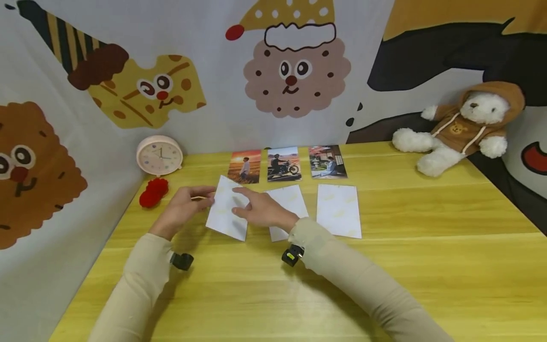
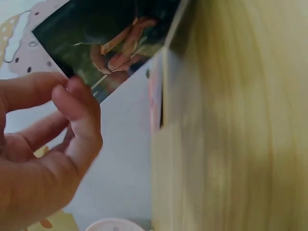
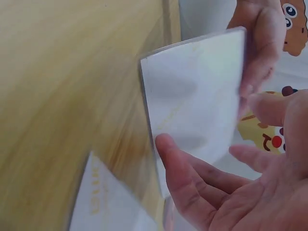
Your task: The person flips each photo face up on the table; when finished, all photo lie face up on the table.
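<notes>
A photo card (image 1: 226, 211) is tilted up off the table, its white back toward the head camera. My left hand (image 1: 184, 206) pinches its left edge with thumb and fingers. The left wrist view shows the card's dark picture side (image 2: 82, 45) beyond the left fingertips. My right hand (image 1: 262, 209) reaches in front of the white back, fingers apart and loosely bent. In the right wrist view one right fingertip (image 3: 164, 142) lies over the lower part of the card; I cannot tell whether it presses. Two white-backed cards lie right of it, the middle one (image 1: 290, 199) partly behind my right wrist and the far one (image 1: 339, 211) fully visible.
Three picture cards lie in a back row: a sunset field (image 1: 244, 166), a motorcycle rider (image 1: 284, 164) and a garden scene (image 1: 328, 162). At the left stand a pink clock (image 1: 160, 155) and a red fuzzy object (image 1: 154, 192). A teddy bear (image 1: 461, 126) sits at the back right.
</notes>
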The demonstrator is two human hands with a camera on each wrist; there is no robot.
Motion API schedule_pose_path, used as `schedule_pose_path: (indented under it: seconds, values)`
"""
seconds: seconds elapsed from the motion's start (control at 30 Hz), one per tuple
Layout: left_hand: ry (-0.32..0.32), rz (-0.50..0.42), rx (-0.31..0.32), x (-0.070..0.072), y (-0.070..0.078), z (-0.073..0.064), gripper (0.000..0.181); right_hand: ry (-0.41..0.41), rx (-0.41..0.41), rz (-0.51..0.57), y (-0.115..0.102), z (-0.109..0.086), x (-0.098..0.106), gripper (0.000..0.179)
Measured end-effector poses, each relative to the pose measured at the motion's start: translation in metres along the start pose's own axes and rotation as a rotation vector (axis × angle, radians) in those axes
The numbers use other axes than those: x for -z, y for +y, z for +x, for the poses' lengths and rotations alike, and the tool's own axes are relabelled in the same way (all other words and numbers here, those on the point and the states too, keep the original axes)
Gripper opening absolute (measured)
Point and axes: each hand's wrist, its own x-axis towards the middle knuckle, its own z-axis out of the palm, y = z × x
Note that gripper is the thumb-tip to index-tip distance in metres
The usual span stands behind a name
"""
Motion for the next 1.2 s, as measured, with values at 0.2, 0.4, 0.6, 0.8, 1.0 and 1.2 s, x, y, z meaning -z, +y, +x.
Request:
schedule_pose_path:
  seconds: [0.2,0.4,0.6,0.8,1.0,1.2]
  values:
    - [-0.127,-0.233,-0.049,-0.006,0.01,-0.001,0.048,0.045,0.022,0.017,-0.008,0.0,-0.002,0.059]
    - [-0.15,-0.191,-0.036,-0.018,0.017,-0.002,0.05,0.11,0.026,0.169,-0.012,0.0,0.0,0.06]
    - [-0.076,-0.017,-0.044,-0.029,0.02,-0.002,0.047,0.172,0.061,0.253,-0.011,0.001,0.003,0.06]
    - [0.048,0.288,-0.074,-0.03,0.02,-0.002,0.052,0.222,0.07,0.378,-0.003,0.0,0.012,0.064]
    - [0.049,0.24,0.004,-0.024,0.004,-0.005,0.055,0.255,-0.018,0.567,0.005,-0.004,0.019,0.055]
    - [0.094,0.058,0.065,-0.021,-0.001,-0.011,0.048,0.246,-0.077,0.638,0.014,-0.005,0.012,0.053]
